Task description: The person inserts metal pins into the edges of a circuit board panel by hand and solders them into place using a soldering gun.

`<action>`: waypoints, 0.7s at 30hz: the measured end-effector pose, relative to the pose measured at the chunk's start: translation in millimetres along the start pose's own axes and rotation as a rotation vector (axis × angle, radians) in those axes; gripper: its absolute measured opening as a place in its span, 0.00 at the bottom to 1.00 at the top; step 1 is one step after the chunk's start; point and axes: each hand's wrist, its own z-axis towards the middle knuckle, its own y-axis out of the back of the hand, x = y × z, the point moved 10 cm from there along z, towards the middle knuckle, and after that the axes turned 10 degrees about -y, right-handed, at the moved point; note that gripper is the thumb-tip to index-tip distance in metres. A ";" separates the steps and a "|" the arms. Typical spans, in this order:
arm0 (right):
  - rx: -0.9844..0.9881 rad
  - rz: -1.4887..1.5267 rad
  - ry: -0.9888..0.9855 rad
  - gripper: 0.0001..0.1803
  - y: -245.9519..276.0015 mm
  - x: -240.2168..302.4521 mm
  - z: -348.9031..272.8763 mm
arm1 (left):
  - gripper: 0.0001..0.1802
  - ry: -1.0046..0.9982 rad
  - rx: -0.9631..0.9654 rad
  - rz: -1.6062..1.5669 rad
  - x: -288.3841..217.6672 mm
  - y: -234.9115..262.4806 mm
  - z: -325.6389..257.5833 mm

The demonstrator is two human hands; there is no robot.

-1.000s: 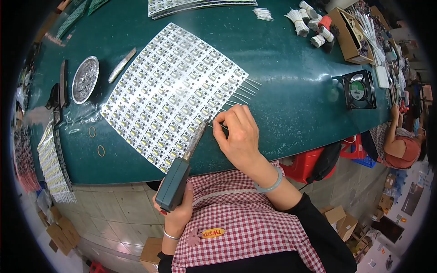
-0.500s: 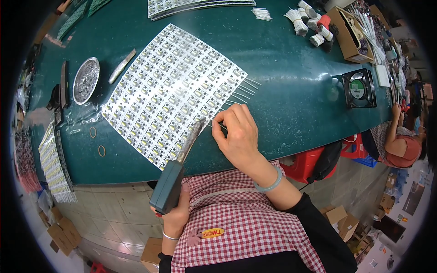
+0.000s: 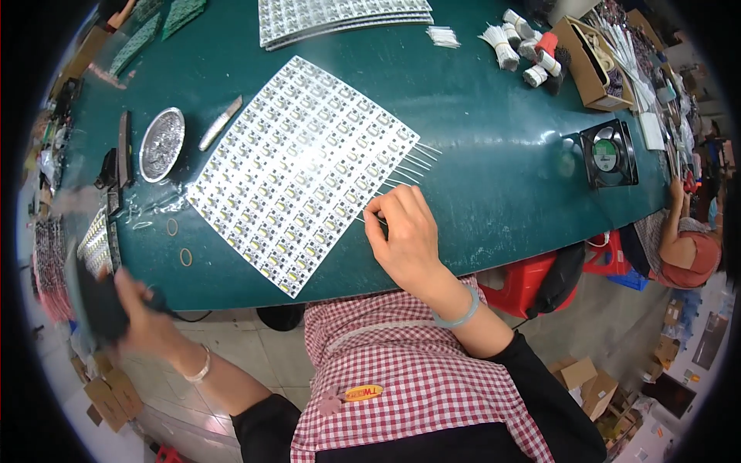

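Observation:
A white circuit board panel [image 3: 305,174] with rows of small yellowish components lies slanted on the green table. Several thin white wires [image 3: 417,163] stick out from its right edge. Beside that edge my right hand [image 3: 409,239] is closed in a pinch, and a short white wire end [image 3: 360,221] shows by its fingertips. Far to the left, past the table's front edge, my left hand [image 3: 150,328] grips a dark green soldering gun [image 3: 99,297]. Both are smeared by motion, and the gun's tip cannot be made out.
An oval foil-lined dish [image 3: 162,145], a foil-wrapped stick [image 3: 221,123] and rubber bands [image 3: 186,257] lie left of the panel. Stacked panels [image 3: 347,21] and wire bundles [image 3: 503,48] are at the back. A black fan [image 3: 608,154] stands right; another person [image 3: 687,247] sits beyond.
My left hand has swung the soldering gun from the panel's near edge out to the far left. My right hand stays by the right edge. The whole view has shifted slightly.

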 end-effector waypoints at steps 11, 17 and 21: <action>0.174 -0.058 0.513 0.10 -32.2 58.4 -25.0 | 0.15 0.714 0.040 -0.687 -14.8 -88.7 -77.7; 0.303 -0.057 0.507 0.08 -39.2 51.2 -21.6 | 0.18 0.776 0.109 -0.782 -14.2 -82.3 -86.5; 0.439 0.038 0.437 0.11 -31.2 48.2 -14.2 | 0.17 0.895 0.102 -0.795 -8.3 -81.9 -91.7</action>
